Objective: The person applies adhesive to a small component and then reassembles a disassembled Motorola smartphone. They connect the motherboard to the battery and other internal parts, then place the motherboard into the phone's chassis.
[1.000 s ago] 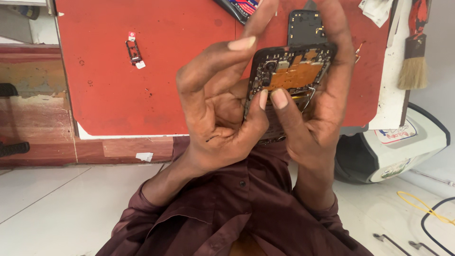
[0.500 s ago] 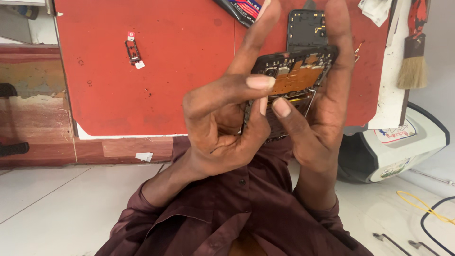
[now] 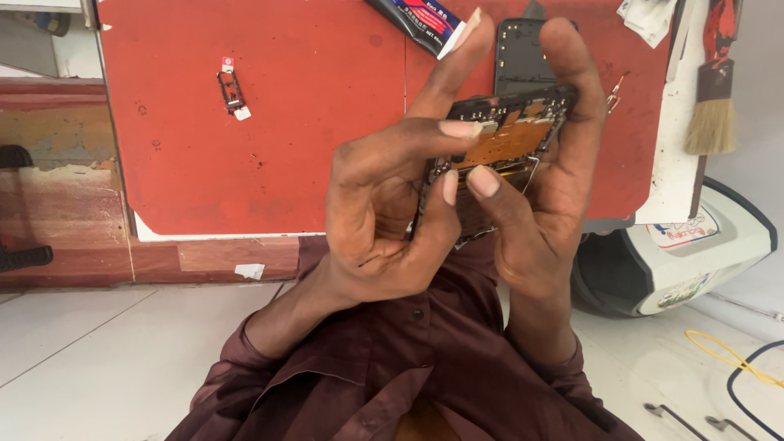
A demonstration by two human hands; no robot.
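The opened phone (image 3: 502,151), back cover off and circuit board bare, is held up above the red bench (image 3: 245,122). The right hand (image 3: 539,204) grips its edge; the left hand (image 3: 392,212) pinches at the board. A slipping fingertip could likely tear a thin connector, or the phone could drop.

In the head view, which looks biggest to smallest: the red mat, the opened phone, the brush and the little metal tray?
1. Red mat
2. Opened phone, though nearness to the camera enlarges it
3. Brush, partly cut off at the top
4. Metal tray
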